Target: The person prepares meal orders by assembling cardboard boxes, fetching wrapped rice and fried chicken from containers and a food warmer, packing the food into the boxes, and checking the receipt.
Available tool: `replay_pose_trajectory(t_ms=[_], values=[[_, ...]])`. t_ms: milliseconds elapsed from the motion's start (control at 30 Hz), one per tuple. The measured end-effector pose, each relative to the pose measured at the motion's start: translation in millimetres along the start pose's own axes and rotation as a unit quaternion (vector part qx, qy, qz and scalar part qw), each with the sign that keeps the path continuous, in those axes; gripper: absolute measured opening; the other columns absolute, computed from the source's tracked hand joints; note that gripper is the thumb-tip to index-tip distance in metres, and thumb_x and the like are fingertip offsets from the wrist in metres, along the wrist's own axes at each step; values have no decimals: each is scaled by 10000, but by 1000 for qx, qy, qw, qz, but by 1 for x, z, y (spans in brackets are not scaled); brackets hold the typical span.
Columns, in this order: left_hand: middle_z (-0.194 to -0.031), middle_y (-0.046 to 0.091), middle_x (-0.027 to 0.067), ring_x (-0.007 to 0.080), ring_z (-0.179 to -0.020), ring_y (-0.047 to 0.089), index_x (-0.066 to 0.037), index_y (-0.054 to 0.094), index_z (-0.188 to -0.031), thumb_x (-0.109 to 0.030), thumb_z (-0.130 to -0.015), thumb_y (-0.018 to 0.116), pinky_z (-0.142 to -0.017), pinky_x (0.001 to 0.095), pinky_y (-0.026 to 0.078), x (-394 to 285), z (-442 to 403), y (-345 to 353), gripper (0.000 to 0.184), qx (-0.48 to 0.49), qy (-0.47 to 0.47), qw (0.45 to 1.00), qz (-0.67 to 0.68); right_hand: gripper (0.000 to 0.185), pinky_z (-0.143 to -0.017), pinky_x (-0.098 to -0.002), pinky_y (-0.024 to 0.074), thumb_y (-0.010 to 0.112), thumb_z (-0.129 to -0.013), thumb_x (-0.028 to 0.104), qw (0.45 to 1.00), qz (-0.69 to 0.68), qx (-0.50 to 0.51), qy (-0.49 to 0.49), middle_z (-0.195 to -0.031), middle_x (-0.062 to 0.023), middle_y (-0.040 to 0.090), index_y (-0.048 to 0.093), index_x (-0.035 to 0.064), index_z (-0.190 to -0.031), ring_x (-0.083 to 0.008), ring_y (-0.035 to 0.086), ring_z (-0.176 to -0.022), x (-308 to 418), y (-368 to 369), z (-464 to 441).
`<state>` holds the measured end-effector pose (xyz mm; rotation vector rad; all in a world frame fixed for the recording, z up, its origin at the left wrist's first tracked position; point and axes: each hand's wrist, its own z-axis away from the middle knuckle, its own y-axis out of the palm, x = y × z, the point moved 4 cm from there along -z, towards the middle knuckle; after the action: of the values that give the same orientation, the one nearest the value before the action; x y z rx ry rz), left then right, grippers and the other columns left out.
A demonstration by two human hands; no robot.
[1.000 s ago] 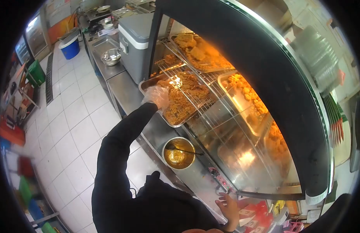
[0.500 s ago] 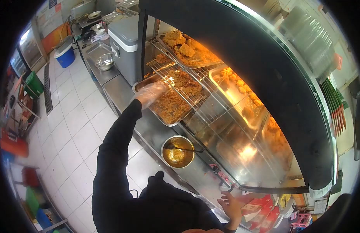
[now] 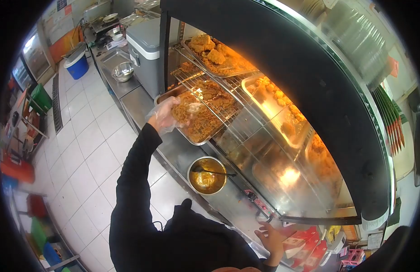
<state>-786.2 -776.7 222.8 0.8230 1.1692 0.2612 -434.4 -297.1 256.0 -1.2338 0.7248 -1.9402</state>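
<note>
My left hand (image 3: 164, 116), in a clear plastic glove, is closed on the near edge of a flat breaded fried chicken cutlet (image 3: 183, 107). The cutlet is tilted up at the front of a metal tray (image 3: 190, 140) of more fried pieces, partly under a wire rack (image 3: 221, 109) in the warming cabinet. Bare and with its fingers apart, my right hand (image 3: 270, 239) is at the lower right, beside red and white paper packets (image 3: 305, 247). A steel bowl (image 3: 207, 191) of yellowish-brown sauce with a dark-handled utensil (image 3: 219, 173) stands on the counter between my hands.
Above are a tray of fried chicken (image 3: 214, 56) and a tray of small fried pieces (image 3: 282, 129). The cabinet's dark curved frame (image 3: 305, 81) bounds the right side. A grey cooler box (image 3: 147, 59) and steel bowl (image 3: 123, 72) stand to the left.
My left hand has drawn back slightly toward me and turned, raising a fried chicken cutlet from the tray into view. My right hand has stayed nearly in place.
</note>
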Motion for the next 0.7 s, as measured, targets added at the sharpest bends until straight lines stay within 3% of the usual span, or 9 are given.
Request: replay_pose_trajectory(t_ms=[133,267,333,367,400,467,500,567,700], values=[[-1224,579,186,340,-940,581,-99,505,-1305,-359,-853,538,-739,497,501,-2,13,23,523,44,-8,982,182,470,-750,-385,546,742,-829,287,1000,-1,3,6,-1029,-200,698,607,68,-1223,-302,705,-877,-1,-2,1],[-1214,576,201,344,-926,573,-70,520,-1286,-360,-842,527,-748,494,498,4,33,69,530,90,-2,980,175,474,-751,-382,545,744,-828,290,1000,4,-6,-4,-1019,-188,699,608,69,-1225,-301,698,-869,-14,-9,1],[-1179,591,215,349,-908,576,-47,540,-1266,-350,-827,523,-736,505,500,15,41,91,533,8,23,983,183,477,-751,-382,544,745,-828,292,1000,0,-10,-2,-1016,-184,699,609,69,-1227,-299,695,-866,-20,-12,5],[-1220,576,225,387,-1007,575,-8,503,-1309,-325,-811,507,-817,522,496,22,42,97,590,147,6,970,196,479,-754,-382,544,746,-827,291,1000,-7,-12,2,-1013,-183,699,610,71,-1230,-298,692,-863,-23,-14,7],[-1220,576,225,387,-1007,575,-8,503,-1309,-325,-811,507,-817,522,496,30,44,104,590,151,-3,970,192,480,-758,-382,544,747,-826,291,1000,-15,-16,6,-1011,-182,698,610,74,-1233,-296,690,-860,-27,-17,10],[-1120,615,219,377,-907,606,27,541,-1241,-350,-794,545,-702,454,530,47,46,119,585,47,85,990,107,482,-765,-385,542,743,-828,294,999,-24,-19,9,-1016,-184,698,610,77,-1237,-300,690,-863,-40,-21,16],[-1050,622,261,387,-798,631,29,559,-1114,-392,-770,561,-626,432,529,55,55,148,543,15,87,991,98,483,-772,-389,541,740,-831,298,999,-27,-20,8,-1021,-186,698,609,79,-1241,-305,690,-865,-48,-22,21],[-900,620,289,375,-643,622,-17,531,-951,-452,-736,583,-534,431,508,80,62,215,488,317,-4,946,73,478,-779,-394,540,734,-835,304,998,-50,-38,20,-1029,-190,697,610,80,-1240,-314,690,-871,-67,-29,33],[-871,571,228,394,-701,632,5,506,-895,-429,-622,615,-555,433,544,163,73,322,524,316,-155,936,7,471,-838,-409,523,698,-859,327,993,-83,-76,26,-1108,-205,677,607,60,-1235,-349,672,-945,-112,-46,67]])
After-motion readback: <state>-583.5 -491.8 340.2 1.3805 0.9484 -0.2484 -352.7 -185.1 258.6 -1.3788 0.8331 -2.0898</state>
